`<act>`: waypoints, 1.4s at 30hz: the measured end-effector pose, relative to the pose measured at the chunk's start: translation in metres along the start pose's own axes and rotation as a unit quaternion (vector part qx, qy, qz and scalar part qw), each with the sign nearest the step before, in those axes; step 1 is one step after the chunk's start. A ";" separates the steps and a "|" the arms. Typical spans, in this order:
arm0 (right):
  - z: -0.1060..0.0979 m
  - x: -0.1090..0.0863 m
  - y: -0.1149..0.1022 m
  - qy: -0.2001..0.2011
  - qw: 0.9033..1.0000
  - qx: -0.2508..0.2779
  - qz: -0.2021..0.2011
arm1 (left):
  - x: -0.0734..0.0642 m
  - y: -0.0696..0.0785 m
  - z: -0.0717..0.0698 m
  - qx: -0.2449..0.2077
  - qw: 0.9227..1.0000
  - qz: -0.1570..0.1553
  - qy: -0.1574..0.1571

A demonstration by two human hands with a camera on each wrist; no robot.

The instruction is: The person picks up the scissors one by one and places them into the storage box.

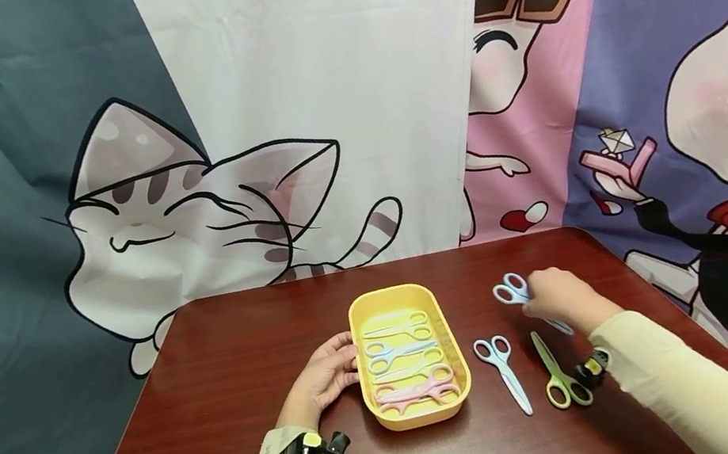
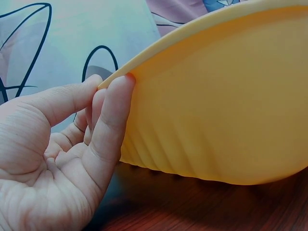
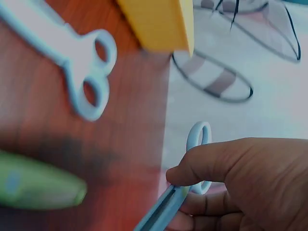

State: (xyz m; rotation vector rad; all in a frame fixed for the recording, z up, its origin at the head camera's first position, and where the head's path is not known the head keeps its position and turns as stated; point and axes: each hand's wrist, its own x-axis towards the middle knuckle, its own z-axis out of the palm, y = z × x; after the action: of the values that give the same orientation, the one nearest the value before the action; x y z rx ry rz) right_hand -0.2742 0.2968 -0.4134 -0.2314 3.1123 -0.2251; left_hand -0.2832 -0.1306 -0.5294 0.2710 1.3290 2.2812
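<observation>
Yellow bin [image 1: 421, 417] on worktop [image 1: 242, 408], assorted scissors [image 1: 406, 394] inside. Left hand [image 1: 324, 374]: fingers pinching bin's left rim. Right hand [image 1: 560, 298]: fingers gripping blue scissors [image 3: 179, 194], right of bin. Loose light-blue pair [image 1: 502, 364] and green pair [image 1: 554, 365] also right of bin.

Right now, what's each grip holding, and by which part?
Left grip: yellow tray, pinched at its left rim. Right grip: blue scissors, pinched where handles meet blades.

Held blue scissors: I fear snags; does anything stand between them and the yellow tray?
Nothing visible stands between the held scissors and the yellow tray; the loose blue scissors lie just below that path in the head view.
</observation>
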 end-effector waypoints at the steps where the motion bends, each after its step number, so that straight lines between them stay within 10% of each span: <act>1: 0.000 0.005 -0.009 0.007 1.000 -0.005 -0.008 | 0.000 -0.001 -0.001 0.000 1.000 0.002 0.000; 11: 0.004 0.031 -0.100 0.073 0.989 -0.073 -0.110 | 0.000 0.000 -0.002 -0.007 1.000 0.002 -0.005; 20: 0.015 0.034 -0.161 0.055 0.968 -0.128 -0.208 | 0.000 0.001 -0.001 -0.007 1.000 0.001 -0.005; 42: 0.054 0.026 -0.192 -0.031 0.942 -0.072 -0.327 | -0.001 -0.001 0.000 0.003 1.000 0.002 0.007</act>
State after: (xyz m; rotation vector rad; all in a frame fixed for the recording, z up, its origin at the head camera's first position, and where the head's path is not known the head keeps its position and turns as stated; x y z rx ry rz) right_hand -0.2705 0.0977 -0.4396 -1.2419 2.8694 0.0137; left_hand -0.2820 -0.1304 -0.5296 0.2607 1.3446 2.2860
